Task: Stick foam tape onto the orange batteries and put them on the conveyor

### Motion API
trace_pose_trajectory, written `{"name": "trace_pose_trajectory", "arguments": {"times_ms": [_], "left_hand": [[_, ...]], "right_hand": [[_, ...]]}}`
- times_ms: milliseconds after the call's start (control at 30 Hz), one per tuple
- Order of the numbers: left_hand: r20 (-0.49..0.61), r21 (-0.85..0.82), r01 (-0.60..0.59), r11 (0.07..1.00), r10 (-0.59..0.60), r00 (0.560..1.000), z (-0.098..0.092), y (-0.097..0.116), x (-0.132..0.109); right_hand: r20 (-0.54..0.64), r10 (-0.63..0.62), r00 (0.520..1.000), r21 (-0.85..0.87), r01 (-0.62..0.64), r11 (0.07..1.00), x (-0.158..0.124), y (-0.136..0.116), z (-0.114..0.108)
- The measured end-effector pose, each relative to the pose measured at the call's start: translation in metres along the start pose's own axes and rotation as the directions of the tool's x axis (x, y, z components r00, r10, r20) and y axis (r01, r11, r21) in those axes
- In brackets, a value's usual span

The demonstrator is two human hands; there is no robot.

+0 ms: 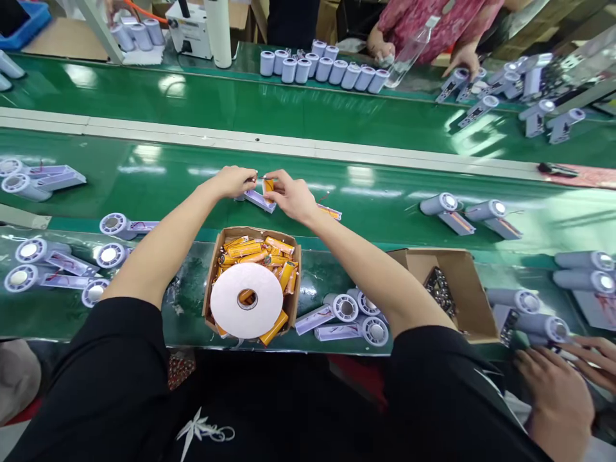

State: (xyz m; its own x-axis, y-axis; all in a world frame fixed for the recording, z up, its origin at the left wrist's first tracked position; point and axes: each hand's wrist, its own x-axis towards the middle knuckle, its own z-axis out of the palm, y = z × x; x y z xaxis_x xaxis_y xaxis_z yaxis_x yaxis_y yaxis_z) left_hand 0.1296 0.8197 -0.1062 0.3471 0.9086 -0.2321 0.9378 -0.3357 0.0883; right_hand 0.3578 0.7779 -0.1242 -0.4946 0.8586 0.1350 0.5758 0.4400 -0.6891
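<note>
Over the green belt, my right hand (292,197) has its thumb and fingers closed around an orange battery pack (268,186). That pack is at the open handle of a lilac housing (260,201); whether it rests inside I cannot tell. To its left, my left hand (237,181) pinches a thin wire near the pack's upper end, the fingertips partly hiding it. Below my hands stands a cardboard box (210,282) full of similar orange packs, with a large white roll of tape (226,292) lying on top. Another housing (331,212) lies just beyond my right wrist.
Lilac fan housings (346,308) lie right of the box, and more (36,250) at left. A second cardboard box (469,295) holds small dark parts. A pale rail (289,146) crosses behind. Co-workers' hands (553,378) show at right and across the belt.
</note>
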Motion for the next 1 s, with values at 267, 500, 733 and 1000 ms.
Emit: {"name": "trace_pose_trajectory", "arguments": {"times_ms": [267,500,733,1000], "left_hand": [[-0.074,-0.059,0.046,0.997,-0.050,0.996,0.009,0.023,0.008],[-0.104,-0.126,0.036,0.991,-0.049,0.993,0.012,0.029,0.023],[-0.369,-0.240,-0.145,0.960,0.048,0.928,0.009,0.060,-0.102],[-0.257,-0.022,-0.486,0.874,0.464,0.848,0.055,0.068,-0.315]], "right_hand": [[0.209,0.097,0.973,-0.577,0.043,0.816,0.010,0.001,0.001],[0.307,0.156,0.939,-0.607,0.067,0.792,0.027,-0.003,0.011],[0.118,-0.113,0.987,-0.270,0.141,0.953,-0.114,-0.044,-0.058],[0.071,0.069,0.995,0.293,-0.087,0.952,-0.339,-0.094,-0.024]]}}
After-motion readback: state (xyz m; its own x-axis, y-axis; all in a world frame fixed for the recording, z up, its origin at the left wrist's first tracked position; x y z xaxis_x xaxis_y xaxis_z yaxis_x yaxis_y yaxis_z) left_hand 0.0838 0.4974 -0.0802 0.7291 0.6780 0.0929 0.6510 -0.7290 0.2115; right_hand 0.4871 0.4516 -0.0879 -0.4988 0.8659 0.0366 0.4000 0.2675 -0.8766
